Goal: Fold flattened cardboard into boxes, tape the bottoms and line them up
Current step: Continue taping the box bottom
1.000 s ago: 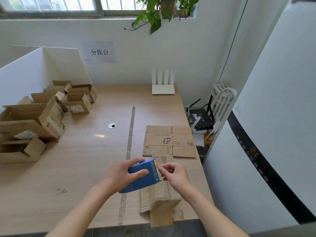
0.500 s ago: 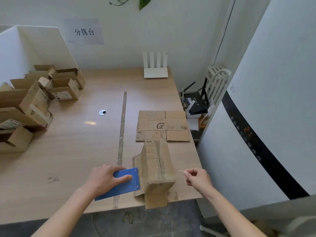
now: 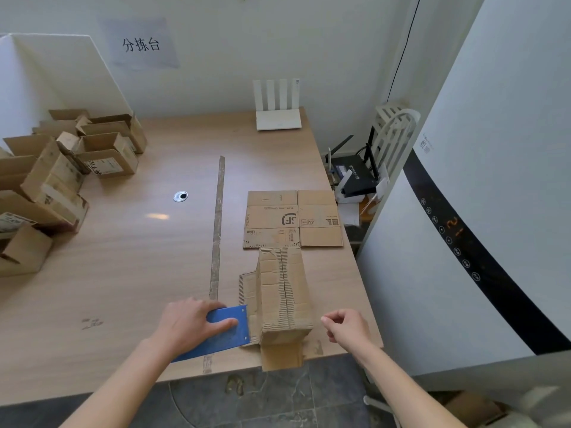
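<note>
Lowered to the bench's near edge, the left hand (image 3: 191,324) presses the blue tape dispenser (image 3: 227,330) flat; the right hand (image 3: 347,327), loosely curled, holds nothing visible. The cardboard stack (image 3: 282,301) overhangs and could slip off.

One head-worn wide-angle view, looking forward and down from the tabletop's (image 3: 129,273) near edge; hands close at six o'clock, the wall far off at twelve.

Your left hand (image 3: 193,322) is covering part of the blue flat-sided tape dispenser (image 3: 224,333); the frame's left edge is cropping the folded brown cardboard boxes (image 3: 40,186).
</note>
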A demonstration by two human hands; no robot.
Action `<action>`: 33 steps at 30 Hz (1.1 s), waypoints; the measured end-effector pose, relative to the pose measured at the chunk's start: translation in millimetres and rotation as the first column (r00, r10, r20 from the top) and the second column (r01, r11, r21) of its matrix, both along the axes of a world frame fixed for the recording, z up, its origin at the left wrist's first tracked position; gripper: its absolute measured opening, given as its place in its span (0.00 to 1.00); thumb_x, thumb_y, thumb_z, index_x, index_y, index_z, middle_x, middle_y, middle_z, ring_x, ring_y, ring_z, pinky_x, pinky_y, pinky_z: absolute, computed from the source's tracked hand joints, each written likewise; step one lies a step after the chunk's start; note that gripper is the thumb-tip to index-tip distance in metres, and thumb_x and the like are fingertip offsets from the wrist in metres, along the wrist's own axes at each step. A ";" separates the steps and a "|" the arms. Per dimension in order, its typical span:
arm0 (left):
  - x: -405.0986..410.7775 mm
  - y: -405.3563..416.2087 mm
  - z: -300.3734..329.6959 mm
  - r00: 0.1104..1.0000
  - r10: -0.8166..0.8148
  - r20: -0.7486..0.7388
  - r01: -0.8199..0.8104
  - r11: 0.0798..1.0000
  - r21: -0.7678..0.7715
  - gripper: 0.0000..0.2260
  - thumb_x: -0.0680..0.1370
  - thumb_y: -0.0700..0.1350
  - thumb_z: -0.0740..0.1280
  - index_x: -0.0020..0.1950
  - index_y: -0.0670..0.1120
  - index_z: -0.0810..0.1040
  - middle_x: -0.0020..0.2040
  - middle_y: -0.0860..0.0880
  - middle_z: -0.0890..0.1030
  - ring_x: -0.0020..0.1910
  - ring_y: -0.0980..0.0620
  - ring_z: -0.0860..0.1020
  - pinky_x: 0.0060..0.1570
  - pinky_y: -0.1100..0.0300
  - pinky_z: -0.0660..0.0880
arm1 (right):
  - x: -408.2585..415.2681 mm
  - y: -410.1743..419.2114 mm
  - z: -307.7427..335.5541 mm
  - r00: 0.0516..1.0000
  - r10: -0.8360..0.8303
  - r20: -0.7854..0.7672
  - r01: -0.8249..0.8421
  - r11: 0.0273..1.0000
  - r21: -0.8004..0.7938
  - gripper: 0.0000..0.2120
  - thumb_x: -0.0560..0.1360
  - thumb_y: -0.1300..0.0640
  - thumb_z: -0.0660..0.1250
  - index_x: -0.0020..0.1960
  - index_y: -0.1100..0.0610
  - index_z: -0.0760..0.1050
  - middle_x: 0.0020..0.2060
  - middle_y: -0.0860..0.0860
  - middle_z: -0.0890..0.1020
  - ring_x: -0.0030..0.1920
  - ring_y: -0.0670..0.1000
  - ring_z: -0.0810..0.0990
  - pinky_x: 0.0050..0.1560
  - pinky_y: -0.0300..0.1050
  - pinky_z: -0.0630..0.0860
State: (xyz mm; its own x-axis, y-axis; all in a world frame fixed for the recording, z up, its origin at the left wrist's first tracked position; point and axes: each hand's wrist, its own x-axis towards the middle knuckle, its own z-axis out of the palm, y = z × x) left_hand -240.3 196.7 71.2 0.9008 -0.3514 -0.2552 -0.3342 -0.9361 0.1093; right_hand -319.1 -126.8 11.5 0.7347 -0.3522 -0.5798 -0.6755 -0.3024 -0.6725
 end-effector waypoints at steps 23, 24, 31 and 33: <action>3.5 11.9 -30.9 0.995 0.099 -0.033 -0.094 0.988 0.122 0.28 0.72 0.77 0.54 0.50 0.58 0.80 0.39 0.56 0.81 0.39 0.54 0.78 0.36 0.59 0.72 | 27.2 125.8 9.4 0.907 0.407 -0.110 -0.414 0.811 -0.413 0.64 0.71 0.23 0.62 0.78 0.57 0.21 0.79 0.59 0.28 0.82 0.61 0.46 0.78 0.58 0.57; 2.4 16.6 -32.4 0.993 0.110 -0.030 -0.106 0.987 0.119 0.28 0.71 0.77 0.54 0.52 0.60 0.81 0.40 0.56 0.82 0.40 0.54 0.79 0.38 0.59 0.74 | 27.0 127.4 10.2 0.904 0.411 -0.115 -0.419 0.805 -0.419 0.64 0.70 0.23 0.62 0.78 0.57 0.21 0.80 0.58 0.29 0.82 0.62 0.48 0.77 0.59 0.60; 1.0 -17.0 -44.0 0.998 0.043 0.034 -0.051 0.957 0.287 0.22 0.77 0.68 0.59 0.50 0.51 0.80 0.46 0.51 0.83 0.44 0.48 0.81 0.43 0.56 0.74 | 30.3 142.2 15.0 0.915 0.373 -0.152 -0.398 0.782 -0.479 0.67 0.66 0.24 0.65 0.80 0.58 0.25 0.81 0.58 0.36 0.77 0.63 0.57 0.70 0.60 0.69; -0.9 -14.2 -51.8 0.980 0.169 0.109 -0.189 0.958 0.215 0.23 0.78 0.69 0.57 0.53 0.53 0.79 0.45 0.51 0.83 0.41 0.48 0.81 0.40 0.57 0.74 | 29.8 140.8 14.1 0.910 0.385 -0.156 -0.409 0.764 -0.500 0.67 0.66 0.24 0.65 0.79 0.58 0.25 0.81 0.59 0.35 0.78 0.63 0.56 0.71 0.60 0.68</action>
State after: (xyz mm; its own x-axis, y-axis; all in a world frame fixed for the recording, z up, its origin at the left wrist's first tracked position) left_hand -241.2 182.6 19.4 0.9661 -0.1253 -0.2256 -0.1577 -0.9786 -0.1318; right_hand -289.4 14.0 25.5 0.8546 -0.2869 -0.4328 -0.4420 -0.8394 -0.3163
